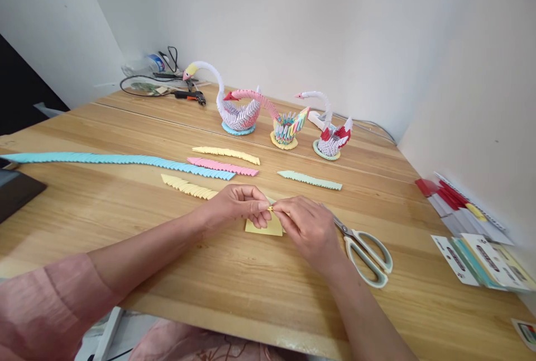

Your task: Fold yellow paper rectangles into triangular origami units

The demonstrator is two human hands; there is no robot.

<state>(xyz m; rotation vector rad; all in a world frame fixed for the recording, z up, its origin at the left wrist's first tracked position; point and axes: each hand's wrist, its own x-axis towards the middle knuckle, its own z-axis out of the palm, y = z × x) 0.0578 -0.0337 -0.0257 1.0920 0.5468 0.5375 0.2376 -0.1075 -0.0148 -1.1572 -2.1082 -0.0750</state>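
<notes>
Head view: small folded yellow paper piece (271, 208) pinched between both hands' fingertips, above flat pale-yellow paper square (263, 228). My left hand (245, 204) and my right hand (307, 224) closed narrow, equally near; piece's long axis too small to tell.

There are three swans (243, 119) (and five strips (310, 180)).

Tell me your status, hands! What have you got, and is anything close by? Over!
Left hand and right hand pinching small yellow paper piece. Yellow sheet beneath. Scissors close beside right hand. Over.
</notes>
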